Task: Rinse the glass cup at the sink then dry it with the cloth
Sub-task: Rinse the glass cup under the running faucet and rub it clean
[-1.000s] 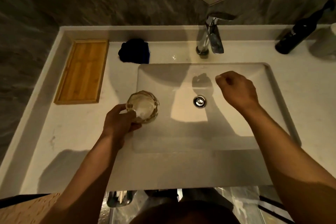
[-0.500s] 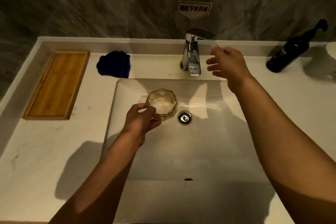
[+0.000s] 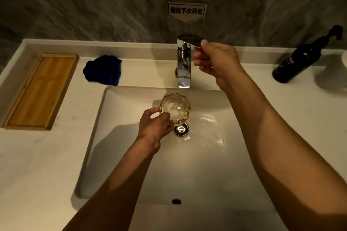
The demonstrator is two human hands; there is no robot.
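Observation:
My left hand (image 3: 154, 127) grips a faceted glass cup (image 3: 175, 108) upright over the white sink basin (image 3: 197, 155), just in front of the chrome faucet (image 3: 184, 65) spout and above the drain (image 3: 181, 129). My right hand (image 3: 216, 60) reaches the faucet's lever at the top, thumb on it and fingers curled beside the faucet body. No water stream is visible. A dark blue cloth (image 3: 103, 70) lies crumpled on the counter behind the basin's left corner.
A wooden tray (image 3: 41, 90) sits on the counter at far left. A dark pump bottle (image 3: 300, 58) stands at back right, beside a pale rounded object (image 3: 338, 69) at the right edge. A sign (image 3: 186, 11) hangs on the stone wall above the faucet.
My left hand carried the cup from the basin's left rim to under the spout. My right hand rose from over the basin to the faucet lever.

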